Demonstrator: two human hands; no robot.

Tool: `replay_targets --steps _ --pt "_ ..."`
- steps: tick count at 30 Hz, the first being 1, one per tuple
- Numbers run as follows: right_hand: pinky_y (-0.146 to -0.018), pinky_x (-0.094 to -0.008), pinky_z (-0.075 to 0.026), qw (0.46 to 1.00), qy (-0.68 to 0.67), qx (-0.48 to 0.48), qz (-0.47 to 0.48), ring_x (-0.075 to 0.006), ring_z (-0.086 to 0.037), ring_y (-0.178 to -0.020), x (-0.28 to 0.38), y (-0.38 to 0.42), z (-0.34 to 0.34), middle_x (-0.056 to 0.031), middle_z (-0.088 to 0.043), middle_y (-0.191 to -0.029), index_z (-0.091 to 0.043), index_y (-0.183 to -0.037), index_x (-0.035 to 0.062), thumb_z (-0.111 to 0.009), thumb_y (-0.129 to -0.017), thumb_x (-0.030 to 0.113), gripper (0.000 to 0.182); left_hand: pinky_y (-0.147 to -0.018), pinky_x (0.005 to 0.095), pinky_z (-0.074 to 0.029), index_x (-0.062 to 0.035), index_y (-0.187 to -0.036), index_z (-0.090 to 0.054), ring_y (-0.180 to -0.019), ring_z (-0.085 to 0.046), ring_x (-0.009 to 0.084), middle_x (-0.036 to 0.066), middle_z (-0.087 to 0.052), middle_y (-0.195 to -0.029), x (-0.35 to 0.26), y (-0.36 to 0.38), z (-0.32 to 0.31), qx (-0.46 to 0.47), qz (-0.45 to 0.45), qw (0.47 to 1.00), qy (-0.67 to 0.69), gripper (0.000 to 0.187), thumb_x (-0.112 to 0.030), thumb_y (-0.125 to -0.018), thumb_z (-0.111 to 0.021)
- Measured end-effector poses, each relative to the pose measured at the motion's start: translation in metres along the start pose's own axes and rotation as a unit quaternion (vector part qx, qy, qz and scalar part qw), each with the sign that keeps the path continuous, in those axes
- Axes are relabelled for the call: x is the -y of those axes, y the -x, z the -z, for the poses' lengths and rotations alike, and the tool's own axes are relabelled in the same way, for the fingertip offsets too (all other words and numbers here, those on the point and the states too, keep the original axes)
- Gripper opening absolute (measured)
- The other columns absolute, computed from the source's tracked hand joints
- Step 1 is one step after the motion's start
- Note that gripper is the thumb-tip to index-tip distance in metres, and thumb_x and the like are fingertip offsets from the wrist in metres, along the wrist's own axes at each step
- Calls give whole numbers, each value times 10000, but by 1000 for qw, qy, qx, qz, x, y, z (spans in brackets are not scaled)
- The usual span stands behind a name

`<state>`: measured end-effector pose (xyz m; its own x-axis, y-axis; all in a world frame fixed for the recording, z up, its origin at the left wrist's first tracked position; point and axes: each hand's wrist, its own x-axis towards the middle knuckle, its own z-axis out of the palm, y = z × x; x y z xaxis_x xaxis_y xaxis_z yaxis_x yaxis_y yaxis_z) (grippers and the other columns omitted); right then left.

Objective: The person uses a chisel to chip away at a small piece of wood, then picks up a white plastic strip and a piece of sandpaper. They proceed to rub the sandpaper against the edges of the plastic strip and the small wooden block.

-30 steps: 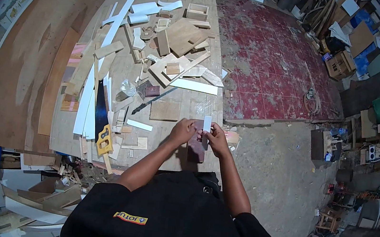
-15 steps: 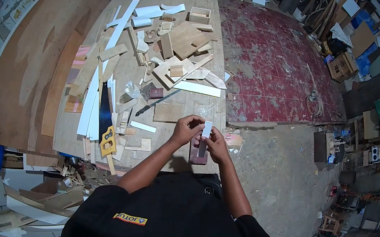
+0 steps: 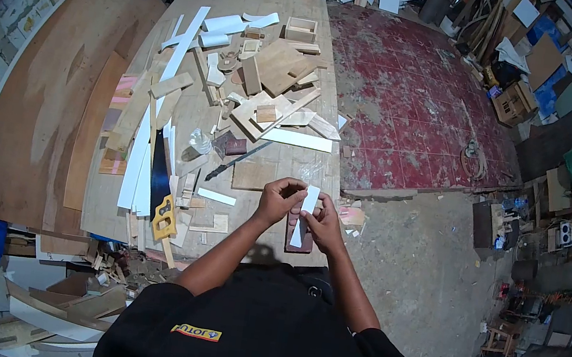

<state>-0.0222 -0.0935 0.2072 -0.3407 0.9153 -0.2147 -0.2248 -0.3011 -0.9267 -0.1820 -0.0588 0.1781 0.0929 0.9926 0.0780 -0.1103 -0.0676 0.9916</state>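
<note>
Between my two hands is a small white strip (image 3: 310, 198), held upright near the table's front right corner. My left hand (image 3: 279, 201) pinches its left edge near the top. My right hand (image 3: 326, 226) grips its right side, with the thumb across its front. Under the strip lies a dark reddish-brown block (image 3: 300, 247), partly covered by the strip and my fingers. Just beyond my hands a flat wooden board (image 3: 254, 176) rests on the table, and a shorter white strip (image 3: 216, 197) lies to the left.
A handsaw with a yellow handle (image 3: 164, 218) lies at the table's left. Several wood offcuts and a square board (image 3: 283, 66) are heaped mid-table. A dark red sanding block (image 3: 235, 146) sits near a clear plastic bag (image 3: 199, 141). Long white strips (image 3: 135, 162) lie along the left.
The white strip has turned in my hands, so its lower part now shows bright white instead of grey. The view has shifted slightly; both hands stay in nearly the same place.
</note>
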Motion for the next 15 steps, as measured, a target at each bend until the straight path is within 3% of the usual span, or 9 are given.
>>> replay_targets --steps 5,6,7,8,9,10,12,13,15 --pt "-656 -337 -551 980 123 -112 105 -228 -693 -781 -21 -7 4 -156 -677 -906 -245 -1427 87 -551 -893 -7 623 -729 259 -512 6 -1032 -656 -825 -632 124 66 -685 -929 20 -1 4 8 22 998 -62 207 -103 -859 -684" --pt "-656 -337 -551 981 123 -113 103 -228 -693 -781 -30 -10 12 -156 -677 -906 -245 -1427 87 -551 -893 -7 623 -768 287 -515 0 -1068 -646 -865 -639 157 89 -683 -986 32 -1 9 27 51 992 -116 268 -137 -844 -699" --pt "-656 -375 -541 958 259 -113 46 -268 -694 -761 -41 -14 25 -191 -673 -858 -210 -1437 92 -575 -881 34 668 -768 287 -515 0 -1068 -646 -865 -639 157 89 -683 -986 49 1 13 27 52 992 -115 268 -137 -844 -699" --pt "-655 -412 -532 914 391 -111 -12 -308 -695 -741 -54 -20 35 -225 -668 -810 -175 -1447 97 -599 -869 75 717 -832 322 -498 -15 -1135 -615 -960 -617 203 126 -637 -1101 66 6 16 72 21 966 -247 383 -184 -809 -724" --pt "-668 -494 -512 904 406 -133 29 -410 -667 -723 -75 -23 43 -274 -640 -757 -221 -1416 87 -617 -848 131 694 -895 357 -480 -31 -1203 -584 -1055 -594 250 163 -591 -1216 86 11 20 115 -10 921 -373 502 -231 -774 -749" --pt "-668 -494 -512 903 407 -132 28 -410 -667 -723 -94 -29 50 -274 -640 -757 -221 -1416 87 -617 -848 131 694 -1019 472 -392 -85 -1368 -443 -1293 -406 365 226 -351 -1447 104 19 22 171 58 887 -424 798 -341 -698 -794" --pt "-622 -507 -504 840 518 -165 -7 -445 -642 -668 -112 -34 54 -228 -657 -732 -357 -1321 85 -600 -838 94 541 -1058 594 -305 -116 -1465 -286 -1388 -245 419 225 -190 -1528 104 37 15 230 65 775 -585 1004 -441 -667 -801" --pt "-668 -534 -497 831 533 -150 -41 -468 -627 -739 -111 -35 53 -249 -649 -789 -424 -1224 58 -605 -820 89 443 -1058 594 -305 -116 -1465 -286 -1388 -245 419 225 -190 -1528 105 40 13 231 66 775 -584 1004 -441 -667 -801" --pt "-678 -526 -502 816 561 -141 -13 -461 -630 -779 -121 -46 56 -263 -641 -844 -425 -1253 61 -611 -823 107 471 -1050 694 -216 -88 -1493 -191 -1413 -150 453 223 -107 -1553 108 45 10 302 44 702 -643 1113 -503 -653 -791"
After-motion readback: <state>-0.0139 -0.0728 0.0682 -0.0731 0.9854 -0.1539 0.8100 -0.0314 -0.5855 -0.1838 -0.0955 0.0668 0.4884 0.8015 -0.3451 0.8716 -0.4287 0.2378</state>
